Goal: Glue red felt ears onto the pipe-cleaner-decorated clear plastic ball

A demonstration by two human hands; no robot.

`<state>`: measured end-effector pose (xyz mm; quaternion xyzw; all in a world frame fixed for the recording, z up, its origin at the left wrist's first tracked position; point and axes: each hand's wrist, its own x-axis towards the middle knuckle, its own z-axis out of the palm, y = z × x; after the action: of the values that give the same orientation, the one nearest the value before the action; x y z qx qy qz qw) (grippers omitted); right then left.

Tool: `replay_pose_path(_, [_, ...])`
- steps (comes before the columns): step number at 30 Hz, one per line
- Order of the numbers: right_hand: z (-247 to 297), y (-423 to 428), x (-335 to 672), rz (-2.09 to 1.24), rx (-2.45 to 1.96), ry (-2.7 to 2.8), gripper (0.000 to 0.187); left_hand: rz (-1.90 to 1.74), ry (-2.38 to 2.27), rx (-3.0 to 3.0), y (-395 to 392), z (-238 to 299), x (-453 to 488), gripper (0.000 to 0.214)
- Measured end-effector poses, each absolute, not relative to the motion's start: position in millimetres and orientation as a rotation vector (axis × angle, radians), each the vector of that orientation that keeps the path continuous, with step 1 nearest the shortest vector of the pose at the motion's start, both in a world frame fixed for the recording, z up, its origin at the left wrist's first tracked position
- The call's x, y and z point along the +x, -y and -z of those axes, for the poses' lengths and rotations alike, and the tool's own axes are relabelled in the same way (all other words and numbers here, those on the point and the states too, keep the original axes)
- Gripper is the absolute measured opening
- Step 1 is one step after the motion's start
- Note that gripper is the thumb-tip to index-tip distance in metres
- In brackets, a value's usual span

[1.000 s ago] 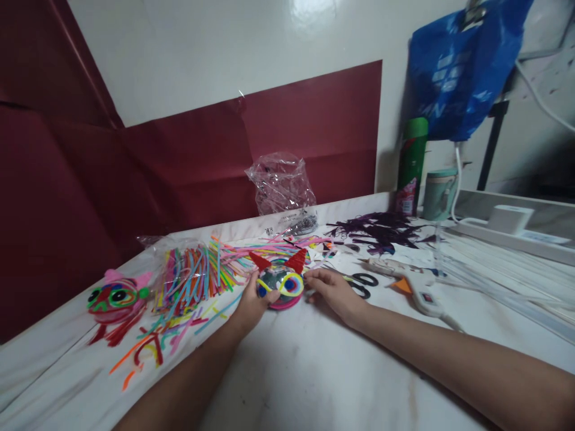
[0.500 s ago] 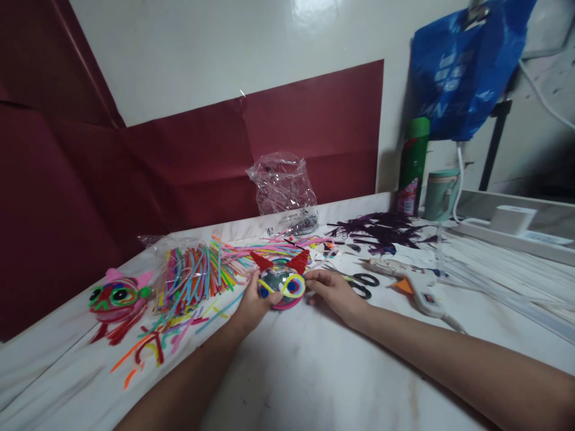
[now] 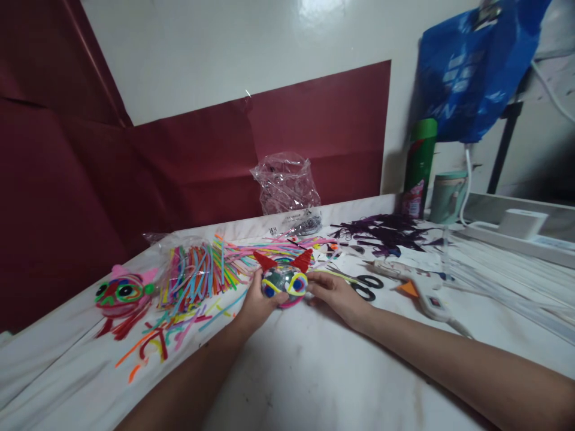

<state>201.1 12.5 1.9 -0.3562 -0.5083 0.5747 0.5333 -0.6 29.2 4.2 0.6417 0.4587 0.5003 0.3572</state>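
A round animal-face craft [image 3: 284,279] with a dark shiny body, red pointed ears and blue eyes is at the middle of the table. My left hand [image 3: 263,297] grips its left side, the thumb across the lower front. A yellow pipe cleaner [image 3: 296,277] curves around the eyes. At the craft's right edge, the fingers of my right hand [image 3: 330,291] are pinched together against the pipe cleaner's outer end; the exact contact is partly hidden. Just behind that hand lie black-handled scissors [image 3: 366,288].
Colourful pipe cleaners [image 3: 197,272] and cut scraps [image 3: 157,344] lie to the left, beside a finished-looking pink animal craft [image 3: 123,294]. A glue gun [image 3: 422,299], purple shreds [image 3: 386,232], a green spray can [image 3: 420,167], a mug [image 3: 448,197] and a power strip [image 3: 494,235] are to the right.
The yellow pipe cleaner has shifted from a crossed loop in front to lying closer around the eyes. Both hands stay at the craft; the whole view has shifted slightly.
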Motion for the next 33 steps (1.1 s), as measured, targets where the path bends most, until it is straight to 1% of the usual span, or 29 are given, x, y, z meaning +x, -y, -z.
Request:
replay_pose_path(10, [0,-13,203,-1.373,-0.818,1.264,0.025,-1.217,-1.197,1.731,-20,-10,5,0.073])
replay_pose_path(16, [-1,-13,202,-1.380,-0.813,1.248,0.030,-1.229,-1.141,1.666,-20,-8,5,0.081])
replay_pose_path(22, [-1,-13,203,-1.401,-0.779,1.237,0.027,-1.234,-1.010,1.631,-22,-7,4,0.086])
replay_pose_path(26, [0,-13,202,-1.404,-0.766,1.239,0.027,-1.226,-1.033,1.584,-19,-11,6,0.092])
replay_pose_path(33, [0,-13,203,-1.361,-0.800,1.281,0.029,-1.232,-1.049,1.627,-20,-11,7,0.084])
